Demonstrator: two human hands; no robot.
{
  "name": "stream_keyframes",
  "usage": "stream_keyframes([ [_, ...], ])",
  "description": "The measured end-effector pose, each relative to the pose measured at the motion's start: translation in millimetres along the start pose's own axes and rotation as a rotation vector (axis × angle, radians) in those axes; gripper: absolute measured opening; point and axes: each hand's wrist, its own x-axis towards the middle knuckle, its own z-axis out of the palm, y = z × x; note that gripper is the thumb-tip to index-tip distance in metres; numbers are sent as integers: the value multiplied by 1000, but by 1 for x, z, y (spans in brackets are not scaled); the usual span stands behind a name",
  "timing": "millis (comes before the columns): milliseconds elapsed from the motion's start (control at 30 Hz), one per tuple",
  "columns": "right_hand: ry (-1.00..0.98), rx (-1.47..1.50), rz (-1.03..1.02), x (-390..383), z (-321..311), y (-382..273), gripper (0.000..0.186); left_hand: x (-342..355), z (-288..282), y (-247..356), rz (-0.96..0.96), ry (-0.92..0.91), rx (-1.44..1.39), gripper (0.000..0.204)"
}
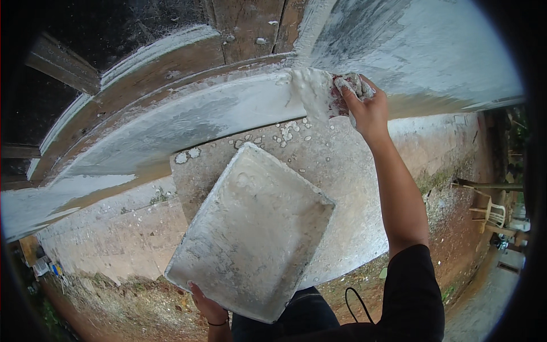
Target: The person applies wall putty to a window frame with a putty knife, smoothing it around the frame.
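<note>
My left hand grips the lower left edge of a shallow rectangular tray, its thumb over the rim. The tray tilts in front of me, its inside smeared with whitish plaster residue. Stretched up and to the right, my right hand is closed on a plaster-caked trowel-like tool with a dark reddish part. This tool meets the wall at a corner, beside a thick band of wet white plaster. The tool's exact kind is hidden by the fingers and plaster.
Above the plastered ledge runs a worn wooden frame with dark panes. Grey-white wall spreads at the upper right. A spattered board lies below the tray. Far right stands a pale chair on the ground.
</note>
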Motion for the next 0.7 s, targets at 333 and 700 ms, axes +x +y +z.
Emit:
stream_keyframes([
  [333,37,-252,-11,-11,-9,-5,34,-4,4,4,-10,78,91,61],
  [700,-178,18,-6,-19,3,-20,30,-1,-2,1,-1,-54,40,62],
])
